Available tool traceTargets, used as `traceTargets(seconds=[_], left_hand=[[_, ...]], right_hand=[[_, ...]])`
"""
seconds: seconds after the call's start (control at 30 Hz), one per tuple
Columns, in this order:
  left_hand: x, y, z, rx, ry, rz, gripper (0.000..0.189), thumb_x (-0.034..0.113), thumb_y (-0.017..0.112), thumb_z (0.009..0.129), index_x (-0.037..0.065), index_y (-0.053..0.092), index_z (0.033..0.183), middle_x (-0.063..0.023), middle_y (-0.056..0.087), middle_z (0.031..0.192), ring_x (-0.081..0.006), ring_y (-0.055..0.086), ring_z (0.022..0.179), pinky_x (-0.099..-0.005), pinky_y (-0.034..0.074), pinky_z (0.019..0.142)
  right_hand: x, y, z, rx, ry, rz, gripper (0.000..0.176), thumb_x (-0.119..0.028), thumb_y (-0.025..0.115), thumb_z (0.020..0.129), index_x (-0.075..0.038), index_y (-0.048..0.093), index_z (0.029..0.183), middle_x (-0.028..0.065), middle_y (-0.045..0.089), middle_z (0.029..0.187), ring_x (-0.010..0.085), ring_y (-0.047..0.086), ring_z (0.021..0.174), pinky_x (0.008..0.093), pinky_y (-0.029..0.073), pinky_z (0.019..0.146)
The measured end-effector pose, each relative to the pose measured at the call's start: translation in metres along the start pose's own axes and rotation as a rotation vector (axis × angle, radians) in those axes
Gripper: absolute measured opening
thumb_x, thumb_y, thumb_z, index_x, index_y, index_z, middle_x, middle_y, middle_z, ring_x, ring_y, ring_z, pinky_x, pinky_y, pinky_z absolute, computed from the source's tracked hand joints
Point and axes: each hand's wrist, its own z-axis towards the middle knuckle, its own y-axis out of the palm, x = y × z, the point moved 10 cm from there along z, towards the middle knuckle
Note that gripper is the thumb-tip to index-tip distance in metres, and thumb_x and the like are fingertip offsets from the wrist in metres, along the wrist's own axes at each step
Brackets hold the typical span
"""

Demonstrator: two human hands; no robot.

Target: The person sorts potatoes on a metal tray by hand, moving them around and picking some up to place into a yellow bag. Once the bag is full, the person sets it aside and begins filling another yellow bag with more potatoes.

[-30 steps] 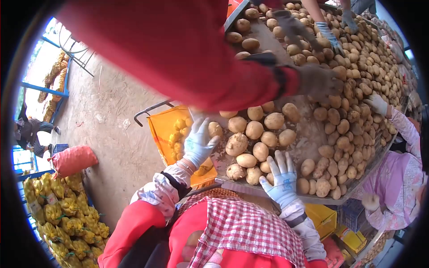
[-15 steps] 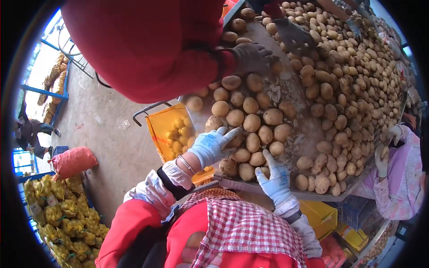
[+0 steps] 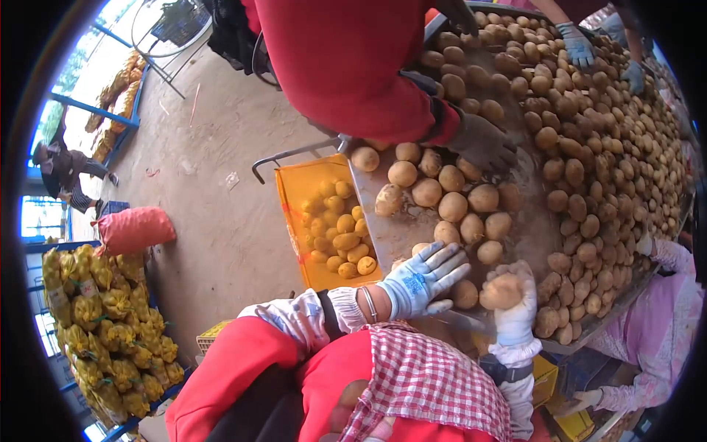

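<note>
My left hand [image 3: 421, 283], in a white and blue work glove, lies with fingers spread over the near edge of the sorting table [image 3: 394, 236]. Its fingertips are beside a loose potato [image 3: 464, 294]. To the right, my right hand [image 3: 518, 306], gloved alike, has its fingers round a potato [image 3: 501, 292] held just above the table edge; motion blurs the fingers a little. Several loose potatoes [image 3: 453, 207] lie in front of both hands, and a dense heap of potatoes [image 3: 611, 125] covers the table's right side.
A person's red sleeve [image 3: 368, 81] and dark gloved hand [image 3: 482, 144] reach over the table from the far side. A yellow crate [image 3: 291, 228] of potatoes adjoins its left edge. Another person in a pink jacket [image 3: 655, 317] is at right. Filled yellow net bags [image 3: 110, 331] and a red sack [image 3: 136, 230] stand left.
My right hand has closed on a potato, and my left hand has spread flat. Potatoes near my hands are fewer. The other person's dark glove has moved, and the view has shifted.
</note>
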Motion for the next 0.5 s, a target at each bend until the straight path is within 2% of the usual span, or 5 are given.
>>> traceTargets(seconds=[0.1,0.27,0.37,0.4,0.5], left_hand=[[-0.023,-0.014,-0.022,-0.066,-0.15,0.184,0.068,0.046,0.06,0.085,0.01,0.047,0.142,-0.0131,0.035,0.153,-0.0382,0.028,0.142,-0.0556,0.022,0.116],[-0.056,-0.045,-0.045,0.099,-0.514,0.3,0.07,0.046,0.063,0.084,0.012,0.044,0.143,-0.0213,0.032,0.152,-0.0405,0.026,0.143,-0.0549,0.023,0.116],[-0.002,-0.034,-0.007,0.194,-0.07,0.098,0.068,0.042,0.061,0.086,0.014,0.04,0.144,-0.0199,0.035,0.151,-0.0408,0.031,0.141,-0.0558,0.021,0.117],[0.005,-0.02,0.0,0.168,0.034,0.067,0.068,0.041,0.061,0.086,0.014,0.04,0.145,-0.0191,0.036,0.15,-0.0394,0.029,0.142,-0.0561,0.019,0.117],[-0.029,-0.006,-0.008,0.121,-0.182,0.102,0.074,0.044,0.062,0.083,0.012,0.04,0.146,-0.0183,0.035,0.151,-0.0375,0.028,0.143,-0.0543,0.016,0.119]], right_hand=[[-0.02,-0.058,-0.009,0.229,-0.106,-0.104,0.03,-0.028,0.057,0.091,-0.002,0.058,0.106,0.0119,0.063,0.097,0.0214,0.063,0.087,0.0361,0.054,0.081],[-0.002,-0.025,-0.004,0.217,-0.471,-1.346,0.024,-0.017,0.066,0.089,0.0,0.063,0.106,0.0057,0.062,0.093,0.0135,0.058,0.076,0.0295,0.051,0.072],[0.053,-0.005,0.015,0.059,-0.123,-0.777,0.024,-0.015,0.066,0.091,0.0,0.061,0.11,0.005,0.064,0.1,0.0104,0.058,0.082,0.0254,0.05,0.073],[0.045,0.016,0.016,-0.042,-0.279,-0.75,0.025,-0.018,0.063,0.094,0.0,0.06,0.11,0.0072,0.064,0.099,0.0119,0.06,0.078,0.0269,0.052,0.071],[0.041,0.01,0.015,-0.056,0.044,-0.353,0.043,-0.037,0.059,0.093,-0.003,0.057,0.12,0.0098,0.064,0.105,0.0225,0.063,0.093,0.0362,0.053,0.079]])
